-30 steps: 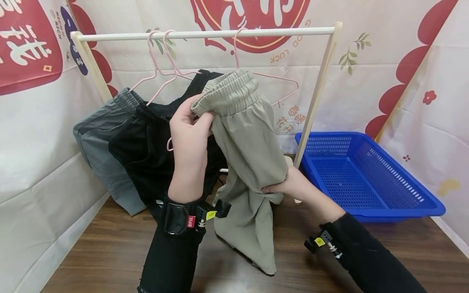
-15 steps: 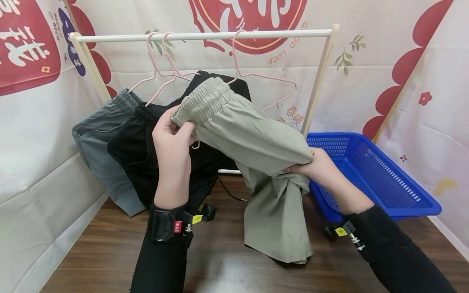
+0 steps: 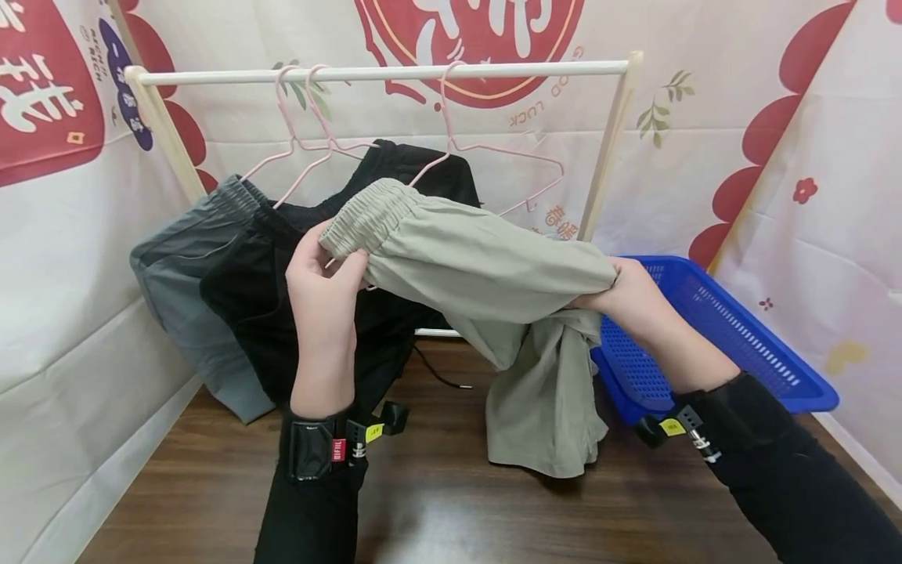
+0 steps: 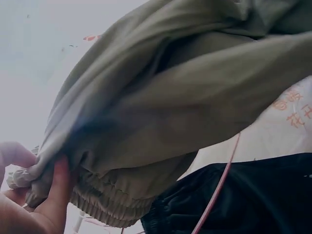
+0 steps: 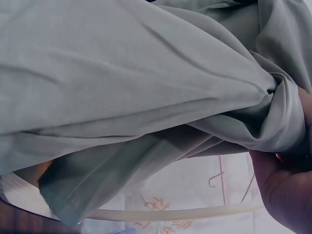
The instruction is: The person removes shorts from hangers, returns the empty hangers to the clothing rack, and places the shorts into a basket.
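Sage-green trousers (image 3: 486,258) with an elastic waistband stretch between the two hands in the head view. The left hand (image 3: 324,282) pinches the waistband at its left end. Further right, the right hand (image 3: 627,294) grips a gathered part of the legs, and the lower fabric hangs down below it. A pink hanger (image 3: 507,149) on the rail carries nothing visible and stands behind the trousers. In the left wrist view the left thumb and fingers (image 4: 44,190) pinch cloth beside the waistband. The right wrist view has the right hand (image 5: 285,190) holding bunched cloth.
A white rail (image 3: 380,74) holds pink hangers with grey trousers (image 3: 204,258) and black garments (image 3: 261,290) at the left. The blue basket (image 3: 810,395) stands at the right, partly behind the right forearm. A dark cord (image 3: 440,378) lies on the wooden table (image 3: 423,501).
The trousers have swung from hanging steeply to nearly level. The left hand has moved left and down, the right hand right and up, both keeping hold of the cloth.
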### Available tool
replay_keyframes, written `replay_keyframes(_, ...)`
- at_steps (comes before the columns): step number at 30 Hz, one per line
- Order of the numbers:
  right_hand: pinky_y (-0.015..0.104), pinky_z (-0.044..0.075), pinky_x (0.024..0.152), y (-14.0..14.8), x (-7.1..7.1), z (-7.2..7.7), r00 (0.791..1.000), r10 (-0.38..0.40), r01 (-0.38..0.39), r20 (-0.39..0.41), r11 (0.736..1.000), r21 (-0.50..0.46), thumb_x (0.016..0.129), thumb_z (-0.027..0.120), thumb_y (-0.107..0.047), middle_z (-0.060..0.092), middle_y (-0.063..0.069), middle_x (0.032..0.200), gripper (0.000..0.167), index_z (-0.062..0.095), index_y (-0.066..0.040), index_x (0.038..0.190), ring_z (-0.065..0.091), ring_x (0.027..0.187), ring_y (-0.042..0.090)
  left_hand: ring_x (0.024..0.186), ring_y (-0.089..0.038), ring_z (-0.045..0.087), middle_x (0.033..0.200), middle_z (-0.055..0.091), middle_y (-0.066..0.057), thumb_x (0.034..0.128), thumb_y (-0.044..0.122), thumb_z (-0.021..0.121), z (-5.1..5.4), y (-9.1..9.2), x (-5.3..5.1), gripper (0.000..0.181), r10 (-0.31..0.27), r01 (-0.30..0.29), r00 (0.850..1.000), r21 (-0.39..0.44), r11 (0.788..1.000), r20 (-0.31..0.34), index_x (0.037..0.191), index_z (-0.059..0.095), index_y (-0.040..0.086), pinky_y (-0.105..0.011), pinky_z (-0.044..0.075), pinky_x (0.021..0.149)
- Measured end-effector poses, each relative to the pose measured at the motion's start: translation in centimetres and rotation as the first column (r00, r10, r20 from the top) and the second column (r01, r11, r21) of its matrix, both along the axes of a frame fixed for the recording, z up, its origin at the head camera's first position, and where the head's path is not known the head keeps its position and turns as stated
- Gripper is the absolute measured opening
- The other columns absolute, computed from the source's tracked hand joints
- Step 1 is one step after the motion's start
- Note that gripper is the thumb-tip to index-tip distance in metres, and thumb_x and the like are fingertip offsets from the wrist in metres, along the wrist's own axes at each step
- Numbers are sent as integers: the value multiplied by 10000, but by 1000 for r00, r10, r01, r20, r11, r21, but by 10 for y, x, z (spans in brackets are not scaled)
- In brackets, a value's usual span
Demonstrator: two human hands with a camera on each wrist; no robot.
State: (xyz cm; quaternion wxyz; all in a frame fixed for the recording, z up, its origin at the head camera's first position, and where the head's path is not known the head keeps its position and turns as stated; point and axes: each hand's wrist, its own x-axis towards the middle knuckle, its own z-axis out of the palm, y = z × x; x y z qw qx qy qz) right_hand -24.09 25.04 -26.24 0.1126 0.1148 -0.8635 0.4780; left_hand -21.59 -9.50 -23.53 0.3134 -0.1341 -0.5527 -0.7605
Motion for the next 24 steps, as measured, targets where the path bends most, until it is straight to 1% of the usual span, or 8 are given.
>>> replay_keyframes(6,237,476,774,2,3,9,999,-12,5,-53,991,-132,800,813,-131,670,-124,991,325,719,-204,1103,583,946,125,884,-222,636,1079,637,-146,876,-83,564,-6,6,-5,353,-47,47,999,-1,999,-9,1212,604,17,-303,556,674)
replay_keyframes(10,234,490,757,2,6,14,998,-20,5,-64,975,-223,816,802,-142,678,-96,973,226,745,-198,1027,582,928,136,876,-225,635,1083,637,-148,883,-49,566,-8,16,-6,336,-73,73,997,-29,997,-7,1212,595,13,-298,550,668)
replay_keyframes(12,229,494,738,2,7,16,997,-11,-12,-77,957,-291,815,797,-113,684,-73,965,200,757,-179,1000,580,905,140,877,-219,635,1087,639,-146,889,-25,570,-9,21,-7,336,-87,87,996,-50,995,6,1222,590,19,-294,545,669)
replay_keyframes(15,222,501,731,1,9,17,991,41,-91,-129,909,-407,815,771,-22,690,-26,981,215,761,-120,1006,583,895,146,894,-209,644,1097,643,-134,902,14,569,-12,28,-8,337,-108,110,994,-80,991,31,1239,581,25,-298,551,685)
replay_keyframes(17,220,508,730,1,10,18,983,80,-153,-166,860,-488,804,752,48,693,3,983,246,759,-83,1012,591,887,151,906,-210,656,1099,649,-124,913,37,569,-15,32,-9,339,-123,127,991,-92,988,45,1251,572,27,-310,561,696)
replay_keyframes(20,220,517,728,0,10,20,969,127,-226,-211,799,-557,800,715,119,692,27,978,271,753,-48,1010,596,875,156,899,-226,667,1046,655,-127,930,54,567,-20,37,-12,376,-158,163,986,-96,982,59,1305,532,64,-338,567,695)
replay_keyframes(22,226,522,721,-1,11,22,963,145,-253,-225,771,-585,798,693,151,693,37,974,285,751,-34,1009,598,867,160,884,-234,667,995,647,-135,940,61,558,-22,39,-15,422,-180,187,981,-99,977,75,1354,495,112,-352,570,688)
replay_keyframes(24,231,526,723,-1,12,24,959,160,-271,-232,754,-598,801,675,170,693,43,982,302,748,-29,1017,601,870,163,876,-242,666,969,638,-144,952,70,545,-25,41,-17,446,-201,211,975,-108,972,94,1384,465,144,-365,571,683)
